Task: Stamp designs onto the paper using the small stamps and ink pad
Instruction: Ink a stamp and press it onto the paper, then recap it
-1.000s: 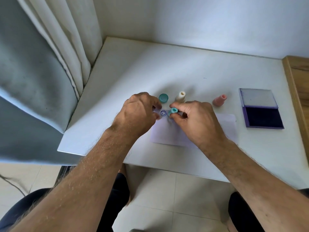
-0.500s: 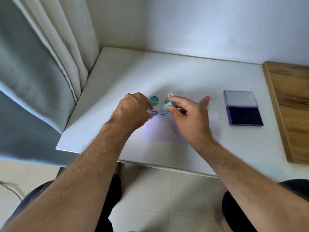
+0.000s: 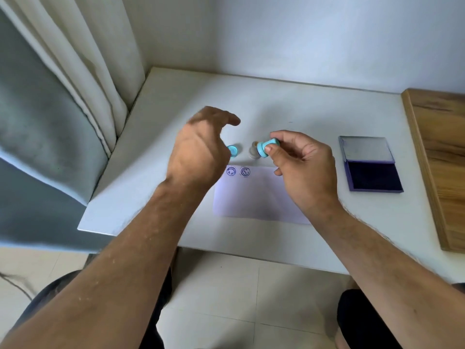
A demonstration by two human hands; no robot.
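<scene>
A pale lilac paper (image 3: 254, 197) lies on the white table (image 3: 302, 104), with two round ink prints (image 3: 238, 171) at its top left corner. My right hand (image 3: 302, 167) holds a small teal stamp (image 3: 267, 146) tilted on its side above the paper's far edge. My left hand (image 3: 201, 147) hovers above the paper's left corner with fingers spread and nothing in it. A teal cap (image 3: 233, 150) peeks out beside my left hand. A cream stamp (image 3: 253, 150) stands behind the teal one. The purple ink pad (image 3: 372, 176) lies open to the right. The pink stamp is hidden.
A curtain (image 3: 63, 109) hangs along the table's left edge. A wooden surface (image 3: 437, 157) adjoins the table on the right. The wall (image 3: 302, 34) runs behind the table, and the tiled floor (image 3: 239, 298) and my knees show below its front edge.
My right hand has lifted the teal stamp off the paper, leaving a second print beside the first. My left hand has let go of the paper and risen with fingers spread.
</scene>
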